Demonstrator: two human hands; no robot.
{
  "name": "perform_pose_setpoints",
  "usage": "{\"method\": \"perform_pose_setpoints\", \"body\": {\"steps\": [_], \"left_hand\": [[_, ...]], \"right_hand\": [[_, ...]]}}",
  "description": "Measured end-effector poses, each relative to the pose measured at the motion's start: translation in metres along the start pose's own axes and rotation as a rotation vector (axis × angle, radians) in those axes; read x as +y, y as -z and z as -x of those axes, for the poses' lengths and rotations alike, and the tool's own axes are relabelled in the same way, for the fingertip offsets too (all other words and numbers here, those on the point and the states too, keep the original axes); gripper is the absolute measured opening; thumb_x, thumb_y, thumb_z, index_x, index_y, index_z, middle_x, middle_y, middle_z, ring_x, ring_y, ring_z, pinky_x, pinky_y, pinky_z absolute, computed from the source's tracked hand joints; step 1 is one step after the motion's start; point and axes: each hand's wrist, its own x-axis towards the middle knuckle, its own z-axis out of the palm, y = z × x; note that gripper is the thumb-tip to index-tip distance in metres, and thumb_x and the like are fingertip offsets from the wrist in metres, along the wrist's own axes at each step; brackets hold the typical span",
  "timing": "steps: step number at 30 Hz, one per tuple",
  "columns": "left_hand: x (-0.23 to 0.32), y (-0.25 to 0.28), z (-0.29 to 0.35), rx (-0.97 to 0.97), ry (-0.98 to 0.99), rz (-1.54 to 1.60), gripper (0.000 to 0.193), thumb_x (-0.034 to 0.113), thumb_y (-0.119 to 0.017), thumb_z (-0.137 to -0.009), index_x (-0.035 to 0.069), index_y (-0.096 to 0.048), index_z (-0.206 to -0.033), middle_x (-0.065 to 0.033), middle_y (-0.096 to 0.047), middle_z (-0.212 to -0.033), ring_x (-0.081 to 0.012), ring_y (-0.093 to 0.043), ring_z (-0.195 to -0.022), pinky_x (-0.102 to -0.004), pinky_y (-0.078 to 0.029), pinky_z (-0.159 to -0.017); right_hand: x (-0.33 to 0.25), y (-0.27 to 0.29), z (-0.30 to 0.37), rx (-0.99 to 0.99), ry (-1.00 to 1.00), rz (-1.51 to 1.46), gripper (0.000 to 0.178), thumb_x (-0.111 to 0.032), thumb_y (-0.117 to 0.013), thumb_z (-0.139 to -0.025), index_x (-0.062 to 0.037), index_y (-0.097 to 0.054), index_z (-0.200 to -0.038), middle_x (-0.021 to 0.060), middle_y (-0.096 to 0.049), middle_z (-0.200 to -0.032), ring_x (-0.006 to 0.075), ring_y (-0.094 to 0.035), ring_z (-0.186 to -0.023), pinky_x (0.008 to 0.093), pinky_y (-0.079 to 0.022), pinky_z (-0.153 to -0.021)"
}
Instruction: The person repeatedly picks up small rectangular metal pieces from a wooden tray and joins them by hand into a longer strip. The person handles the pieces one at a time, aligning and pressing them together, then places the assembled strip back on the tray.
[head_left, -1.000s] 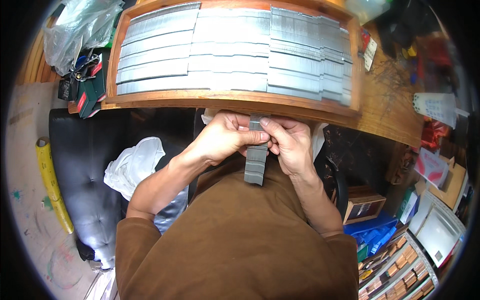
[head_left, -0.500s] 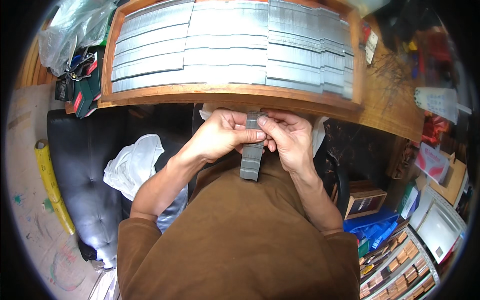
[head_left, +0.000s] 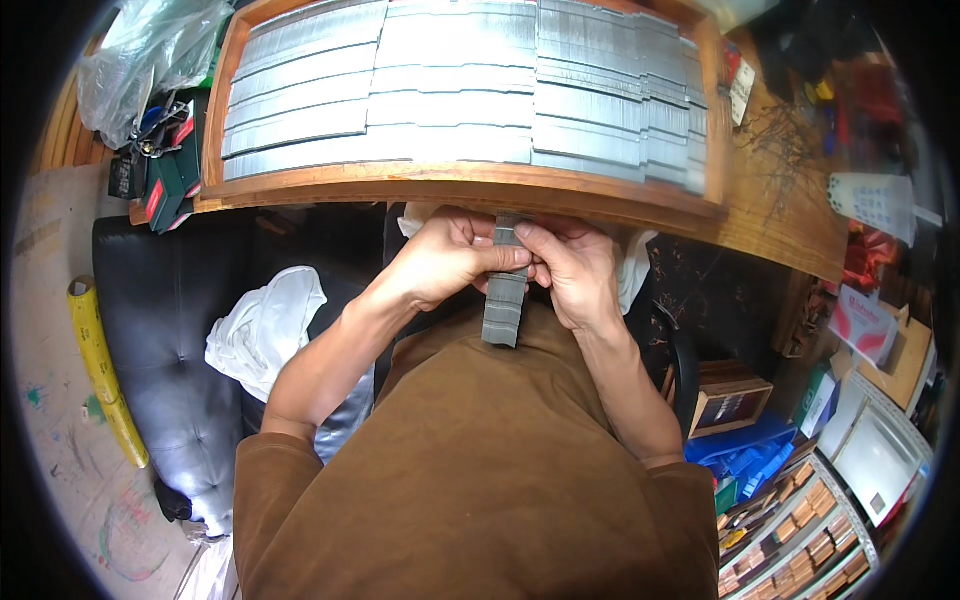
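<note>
Between both hands, just below the front edge of the table, is a narrow stack of thin grey strips (head_left: 503, 300), its lower end hanging toward my brown shirt. My left hand (head_left: 450, 255) closes on it from the left, thumb lying across its face. From the other side my right hand (head_left: 575, 262) grips it, thumb pressed near the upper part. The fingers behind the stack are mostly hidden, and the tabletop edge lies right above its top end. Above the hands, a wooden tray (head_left: 470, 180) holds overlapping rows of flat silver-grey pieces (head_left: 450, 110).
Dark green boxes (head_left: 172, 185) and a clear plastic bag (head_left: 150, 65) sit left of the tray. A plastic cup (head_left: 872, 200) stands at the table's right. On the left are a black padded seat (head_left: 170, 330), a white cloth (head_left: 265, 330) and a yellow roll (head_left: 105, 375).
Both hands and the grey stack have moved slightly upward, closer to the table edge. Both hands keep hold of it.
</note>
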Motion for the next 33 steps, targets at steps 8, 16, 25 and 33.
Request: {"method": "perform_pose_setpoints", "body": {"steps": [8, 16, 25, 33], "left_hand": [[-0.0028, -0.0036, 0.0002, 0.017, -0.032, 0.08, 0.02, 0.016, -0.076, -0.092, 0.002, -0.074, -0.106, -0.0078, -0.077, -0.09, -0.0135, -0.074, -0.081, -0.0227, -0.058, -0.063], [-0.0004, -0.0051, 0.0031, 0.021, -0.032, 0.089, 0.02, 0.016, -0.076, -0.092, 0.002, -0.075, -0.106, -0.0083, -0.077, -0.092, -0.0138, -0.074, -0.08, -0.024, -0.059, -0.065], [0.0013, -0.0079, 0.0058, 0.001, -0.031, 0.126, 0.02, 0.018, -0.075, -0.093, 0.003, -0.075, -0.106, -0.008, -0.078, -0.093, -0.0143, -0.074, -0.081, -0.0239, -0.058, -0.066], [-0.0013, -0.0082, 0.0063, 0.016, 0.006, 0.115, 0.02, 0.021, -0.074, -0.094, 0.004, -0.075, -0.106, -0.0066, -0.078, -0.094, -0.0126, -0.074, -0.082, -0.0246, -0.057, -0.068]], "right_hand": [[0.0004, 0.0029, -0.0019, -0.024, 0.001, -0.028, 0.016, 0.0, -0.071, -0.092, 0.0069, -0.07, -0.107, 0.008, -0.07, -0.087, 0.0064, -0.054, -0.057, 0.02, -0.044, -0.05], [-0.0016, 0.0032, -0.0019, -0.035, 0.01, -0.027, 0.017, -0.001, -0.072, -0.092, 0.0071, -0.069, -0.107, 0.0087, -0.07, -0.087, 0.0069, -0.054, -0.057, 0.0203, -0.044, -0.05], [-0.002, 0.0055, -0.0015, -0.05, 0.003, -0.032, 0.016, -0.002, -0.073, -0.092, 0.0073, -0.069, -0.105, 0.009, -0.07, -0.086, 0.007, -0.054, -0.057, 0.0204, -0.045, -0.05], [-0.0037, 0.0055, -0.0011, -0.059, 0.007, 0.005, 0.017, -0.003, -0.073, -0.092, 0.0069, -0.069, -0.105, 0.0081, -0.069, -0.084, 0.0066, -0.054, -0.057, 0.02, -0.043, -0.05]]}}
